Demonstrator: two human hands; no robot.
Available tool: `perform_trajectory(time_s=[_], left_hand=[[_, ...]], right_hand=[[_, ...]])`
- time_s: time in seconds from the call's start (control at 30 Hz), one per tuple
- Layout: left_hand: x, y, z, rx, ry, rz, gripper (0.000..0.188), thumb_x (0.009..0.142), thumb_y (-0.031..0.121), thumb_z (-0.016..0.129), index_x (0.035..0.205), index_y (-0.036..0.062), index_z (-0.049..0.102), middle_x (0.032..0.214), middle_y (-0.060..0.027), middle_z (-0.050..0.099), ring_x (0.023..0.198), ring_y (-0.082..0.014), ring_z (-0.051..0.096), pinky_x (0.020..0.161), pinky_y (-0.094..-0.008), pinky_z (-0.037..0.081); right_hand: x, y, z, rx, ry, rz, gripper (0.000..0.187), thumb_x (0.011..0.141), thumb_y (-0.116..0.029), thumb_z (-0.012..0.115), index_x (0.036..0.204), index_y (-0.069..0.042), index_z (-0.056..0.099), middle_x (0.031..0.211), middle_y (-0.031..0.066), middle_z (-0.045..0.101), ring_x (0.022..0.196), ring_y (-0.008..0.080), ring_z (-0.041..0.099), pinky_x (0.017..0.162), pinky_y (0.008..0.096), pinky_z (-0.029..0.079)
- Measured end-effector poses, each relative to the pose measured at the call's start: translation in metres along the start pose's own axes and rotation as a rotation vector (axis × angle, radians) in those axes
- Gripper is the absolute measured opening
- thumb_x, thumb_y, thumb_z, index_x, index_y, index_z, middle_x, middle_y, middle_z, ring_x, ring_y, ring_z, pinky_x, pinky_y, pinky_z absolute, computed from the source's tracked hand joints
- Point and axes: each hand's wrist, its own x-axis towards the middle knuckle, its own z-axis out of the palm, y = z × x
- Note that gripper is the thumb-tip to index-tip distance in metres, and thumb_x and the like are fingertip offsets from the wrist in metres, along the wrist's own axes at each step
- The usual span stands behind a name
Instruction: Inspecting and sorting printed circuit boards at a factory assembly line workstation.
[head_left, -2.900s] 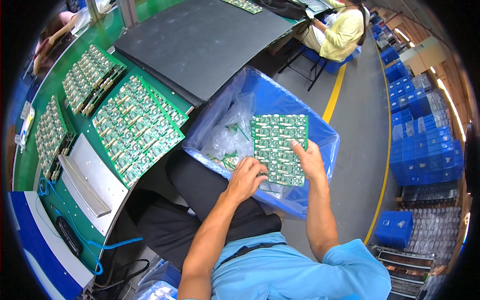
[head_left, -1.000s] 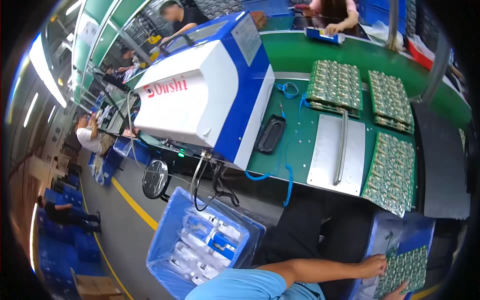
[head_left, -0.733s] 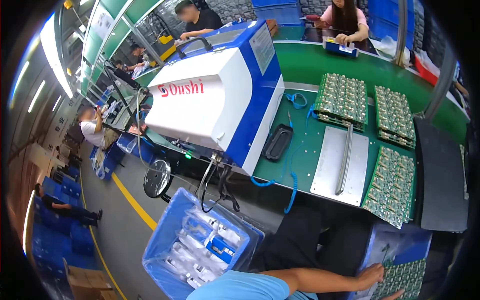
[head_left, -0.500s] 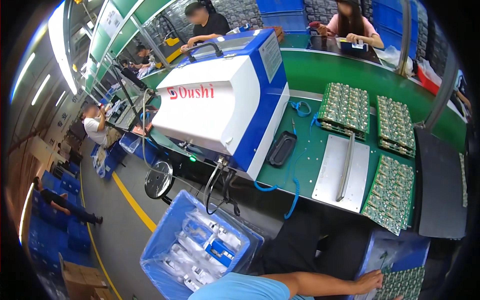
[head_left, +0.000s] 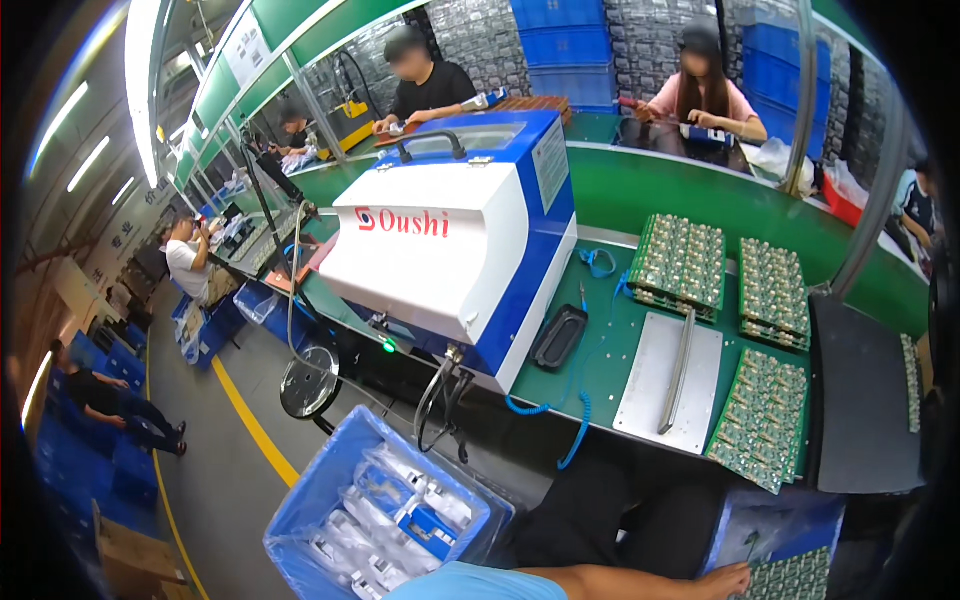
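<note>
At the lower right edge, my left hand has its fingers closed on the near-left edge of a green circuit board panel. The panel is cut off by the picture's lower edge and lies over a blue bin with a clear plastic liner. My right hand is out of view. On the green bench beyond lie stacks of similar panels and another panel group at the near edge. Left of these rests a white metal plate with a long bar handle.
A white and blue machine stands on the bench, with a black tray and blue coiled cord beside it. At the right lies a dark mat. A blue lined bin holds wrapped parts. Several people work beyond.
The view has shifted, so the bench and machine sit lower in the picture. My left hand and the panel are now nearer the lower edge. The fingertip glimpsed beneath the panel has left view.
</note>
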Motion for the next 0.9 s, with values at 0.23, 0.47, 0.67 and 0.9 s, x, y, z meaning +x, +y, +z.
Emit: perform_trajectory(time_s=[0.23,0.47,0.67,0.9], left_hand=[[0.007,-0.031,0.001,-0.113,-0.041,0.132,0.016,0.083,0.019,0.063,0.094,0.0091,0.060,0.090,-0.0152,0.061,0.090,-0.0348,0.061,0.079,-0.0454,0.050],[-0.005,0.017,-0.025,-0.055,-0.042,-0.009,0.014,0.088,0.022,0.061,0.096,0.0101,0.058,0.087,-0.0145,0.061,0.083,-0.0349,0.061,0.073,-0.0462,0.049],[-0.028,0.013,-0.013,0.192,-0.136,0.258,0.015,0.089,0.021,0.060,0.100,0.0115,0.063,0.091,-0.0147,0.064,0.086,-0.0327,0.065,0.074,-0.0447,0.052],[-0.012,-0.020,-0.072,0.793,0.088,0.609,0.021,0.087,0.015,0.053,0.099,0.0007,0.061,0.100,-0.0202,0.063,0.100,-0.0374,0.058,0.091,-0.0461,0.046]], right_hand=[[-0.003,-0.024,0.010,0.119,-0.002,-0.007,0.035,0.095,-0.024,0.063,0.106,0.009,0.067,0.095,0.0209,0.071,0.078,0.0276,0.066,0.073,0.0412,0.054],[-0.006,-0.025,0.014,0.202,-0.027,0.012,0.035,0.095,-0.025,0.062,0.107,0.008,0.067,0.096,0.0192,0.072,0.079,0.0260,0.066,0.073,0.0403,0.054],[-0.019,-0.014,-0.007,0.180,0.011,0.111,0.035,0.095,-0.025,0.061,0.108,0.007,0.068,0.097,0.0177,0.072,0.080,0.0247,0.066,0.074,0.0395,0.054],[0.036,0.027,0.033,0.156,0.124,0.284,0.029,0.093,-0.025,0.064,0.093,0.003,0.070,0.078,0.0078,0.067,0.070,0.0148,0.054,0.066,0.0340,0.046]])
